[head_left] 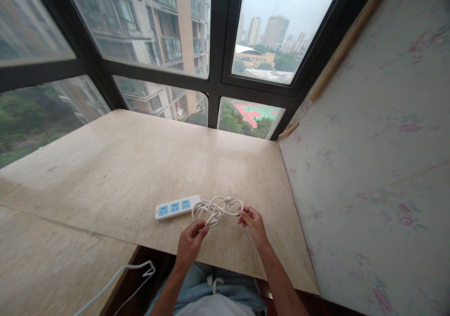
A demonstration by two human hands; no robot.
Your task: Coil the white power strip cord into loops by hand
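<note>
**Fingers [204, 230] pinching the coiled cord [216, 207]**

We pinch the coiled cord at both ends: left hand [191, 242] at the near loop, right hand [253, 223] at the right end. It lies left–right over the tabletop [140, 166]. The power strip [177, 207] is at its left, nearer our left hand.

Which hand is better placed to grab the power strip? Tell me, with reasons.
Probably the left hand: it pinches the coiled cable close to the power strip. The right hand holds the coil's far side, with the loops between it and the strip.
</note>
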